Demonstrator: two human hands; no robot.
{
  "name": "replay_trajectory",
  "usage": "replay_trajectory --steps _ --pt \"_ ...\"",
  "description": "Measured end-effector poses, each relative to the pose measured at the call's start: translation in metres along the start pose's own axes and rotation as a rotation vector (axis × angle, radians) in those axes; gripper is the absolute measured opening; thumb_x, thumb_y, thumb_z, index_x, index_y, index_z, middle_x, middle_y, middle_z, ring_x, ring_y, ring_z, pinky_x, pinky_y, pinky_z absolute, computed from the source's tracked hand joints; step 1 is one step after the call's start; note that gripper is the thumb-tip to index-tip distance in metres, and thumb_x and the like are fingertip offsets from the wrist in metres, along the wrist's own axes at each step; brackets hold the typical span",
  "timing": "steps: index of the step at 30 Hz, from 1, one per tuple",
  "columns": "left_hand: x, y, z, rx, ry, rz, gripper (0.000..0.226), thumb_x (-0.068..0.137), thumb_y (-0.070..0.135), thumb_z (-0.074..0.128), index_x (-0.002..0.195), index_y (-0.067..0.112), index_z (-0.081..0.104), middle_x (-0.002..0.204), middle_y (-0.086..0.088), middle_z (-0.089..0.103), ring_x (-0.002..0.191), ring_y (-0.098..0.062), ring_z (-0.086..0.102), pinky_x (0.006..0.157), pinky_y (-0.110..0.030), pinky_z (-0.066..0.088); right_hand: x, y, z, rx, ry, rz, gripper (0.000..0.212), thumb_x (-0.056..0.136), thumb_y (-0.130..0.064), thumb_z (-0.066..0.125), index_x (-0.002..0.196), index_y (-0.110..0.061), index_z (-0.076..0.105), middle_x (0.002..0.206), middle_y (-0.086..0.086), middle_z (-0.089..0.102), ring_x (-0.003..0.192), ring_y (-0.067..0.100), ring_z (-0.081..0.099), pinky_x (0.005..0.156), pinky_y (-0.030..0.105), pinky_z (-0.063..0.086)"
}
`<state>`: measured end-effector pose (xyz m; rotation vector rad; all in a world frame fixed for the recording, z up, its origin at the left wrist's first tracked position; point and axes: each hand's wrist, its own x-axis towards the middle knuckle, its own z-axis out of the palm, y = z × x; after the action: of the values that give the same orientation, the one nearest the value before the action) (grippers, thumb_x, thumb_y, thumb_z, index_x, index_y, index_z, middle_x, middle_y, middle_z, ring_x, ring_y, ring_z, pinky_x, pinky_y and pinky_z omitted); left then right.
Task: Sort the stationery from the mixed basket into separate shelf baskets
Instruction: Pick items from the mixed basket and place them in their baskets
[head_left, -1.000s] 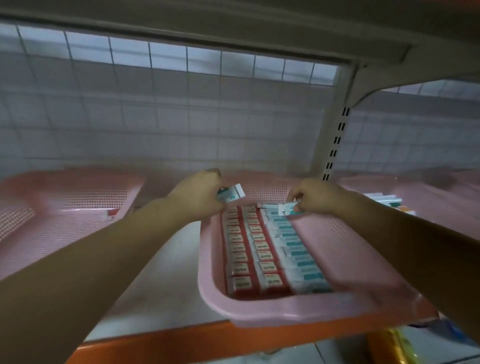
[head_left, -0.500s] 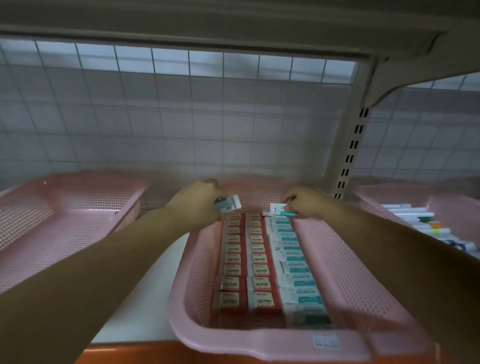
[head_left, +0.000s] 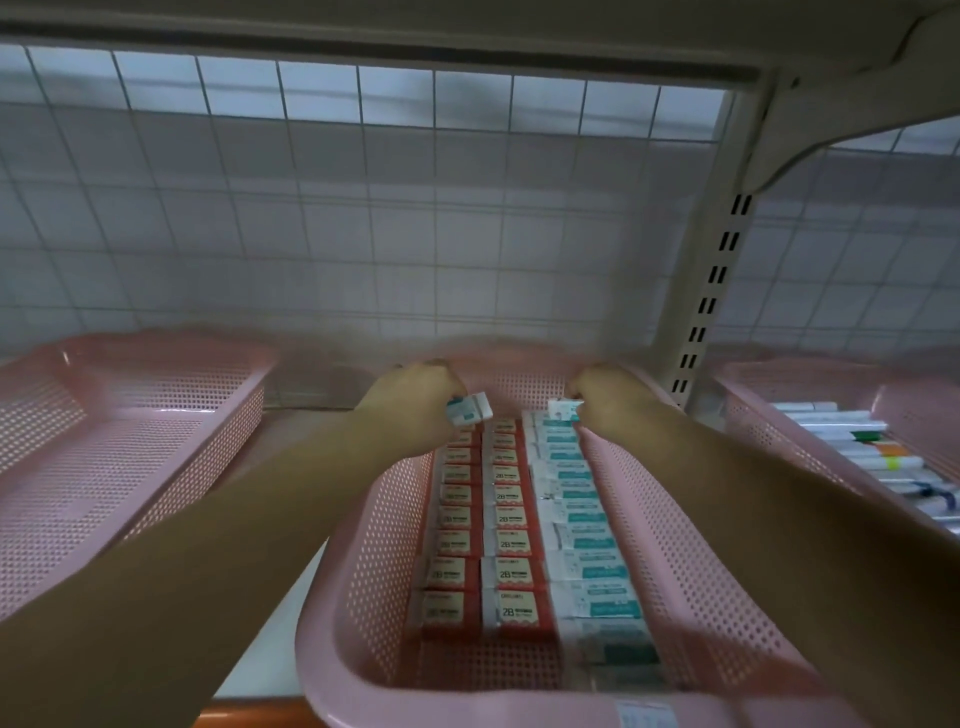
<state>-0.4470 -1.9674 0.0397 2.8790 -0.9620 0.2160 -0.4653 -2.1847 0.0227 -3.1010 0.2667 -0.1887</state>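
Note:
A pink perforated basket (head_left: 395, 545) stands on the shelf in front of me. Inside lie two rows of red-sleeved erasers (head_left: 506, 540) and one row of teal-and-white erasers (head_left: 592, 545). My left hand (head_left: 410, 400) is at the basket's far end, shut on a teal-and-white eraser (head_left: 470, 408) held just above the red rows. My right hand (head_left: 608, 397) pinches another teal-and-white eraser (head_left: 563, 408) at the far end of the teal row, touching or just above it.
An empty-looking pink basket (head_left: 119, 431) stands to the left. To the right a third pink basket (head_left: 810, 384) holds several markers (head_left: 878, 457). A wire grid closes the back; a slotted upright (head_left: 711, 291) rises right of my right hand. The orange shelf edge (head_left: 249, 714) runs below.
The view has shifted closer and down over the middle basket. Both hands stay at the far end with their erasers; the right hand's eraser has settled nearer the end of the teal row.

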Motion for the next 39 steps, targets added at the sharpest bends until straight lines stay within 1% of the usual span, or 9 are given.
replay_trajectory --steps 6,12,14,18,22,27,30,34,39 --pt "0.001 -0.002 0.004 0.115 -0.065 0.031 0.025 0.085 0.029 0.061 0.109 0.021 0.061 0.109 0.002 0.059 0.100 -0.015 0.053 0.097 -0.033 0.031 0.001 -0.006 -0.001 0.166 0.016 0.018 0.024 0.088 -0.009 0.053 0.105 -0.016 0.069 0.104 0.003 0.068 0.090 0.019 0.062 0.080 0.032 0.052" --pt "0.001 -0.002 0.005 0.095 -0.060 0.027 0.034 0.085 0.030 0.062 0.117 0.021 0.060 0.114 0.002 0.058 0.106 -0.016 0.052 0.101 -0.035 0.029 -0.002 -0.004 0.004 0.510 -0.169 0.090 0.031 0.088 -0.002 0.054 0.117 -0.007 0.064 0.110 0.010 0.066 0.084 0.019 0.061 0.069 0.029 0.050" --pt "0.000 -0.002 0.004 0.075 -0.057 0.029 0.034 0.085 0.029 0.063 0.118 0.022 0.060 0.115 0.002 0.058 0.107 -0.016 0.051 0.100 -0.035 0.029 0.000 -0.003 0.006 0.583 -0.154 0.136 0.040 0.086 0.001 0.058 0.125 -0.008 0.057 0.118 0.009 0.062 0.074 0.015 0.060 0.061 0.023 0.048" --pt "-0.001 0.000 0.002 0.072 -0.049 0.036 0.034 0.085 0.028 0.063 0.118 0.021 0.060 0.114 0.001 0.057 0.104 -0.017 0.052 0.096 -0.034 0.033 0.004 -0.002 0.010 0.693 -0.082 0.213 0.038 0.083 0.004 0.061 0.118 -0.009 0.056 0.106 0.009 0.061 0.069 0.016 0.062 0.062 0.027 0.052" --pt "-0.002 0.001 0.001 0.076 -0.047 0.038 0.033 0.086 0.028 0.062 0.119 0.021 0.060 0.114 0.001 0.058 0.103 -0.016 0.053 0.094 -0.033 0.034 0.004 -0.001 0.009 0.531 0.064 0.151 0.038 0.082 0.006 0.054 0.116 -0.009 0.059 0.118 0.007 0.059 0.098 0.020 0.059 0.076 0.026 0.047" --pt "-0.003 0.001 0.000 0.075 -0.049 0.034 0.033 0.086 0.029 0.063 0.117 0.022 0.060 0.113 0.001 0.058 0.103 -0.016 0.052 0.093 -0.033 0.035 -0.004 -0.012 0.003 0.451 0.005 -0.016 0.019 0.084 -0.001 0.055 0.088 -0.015 0.068 0.096 0.000 0.065 0.093 0.017 0.061 0.078 0.028 0.050" --pt "-0.004 0.001 0.000 0.071 -0.047 0.031 0.034 0.086 0.027 0.063 0.119 0.022 0.059 0.114 0.001 0.057 0.104 -0.016 0.052 0.094 -0.032 0.036 -0.009 -0.014 0.003 0.305 -0.136 -0.086 0.026 0.086 -0.003 0.055 0.104 -0.016 0.070 0.098 -0.008 0.055 0.095 0.013 0.057 0.083 0.027 0.047" --pt "-0.004 0.001 0.001 0.051 -0.039 0.026 0.032 0.086 0.025 0.062 0.118 0.022 0.060 0.113 0.001 0.058 0.102 -0.016 0.053 0.092 -0.032 0.037 -0.010 -0.014 0.004 0.136 -0.157 -0.162 0.033 0.087 -0.006 0.054 0.114 -0.019 0.067 0.096 -0.011 0.047 0.089 0.010 0.053 0.076 0.024 0.043" --pt "-0.003 0.000 0.001 0.028 -0.022 0.017 0.029 0.085 0.020 0.062 0.114 0.018 0.063 0.111 -0.001 0.058 0.100 -0.018 0.054 0.089 -0.032 0.041 -0.008 -0.015 0.006 0.074 -0.156 -0.142 0.033 0.085 -0.006 0.052 0.112 -0.018 0.068 0.111 -0.003 0.061 0.094 0.015 0.056 0.079 0.030 0.048"
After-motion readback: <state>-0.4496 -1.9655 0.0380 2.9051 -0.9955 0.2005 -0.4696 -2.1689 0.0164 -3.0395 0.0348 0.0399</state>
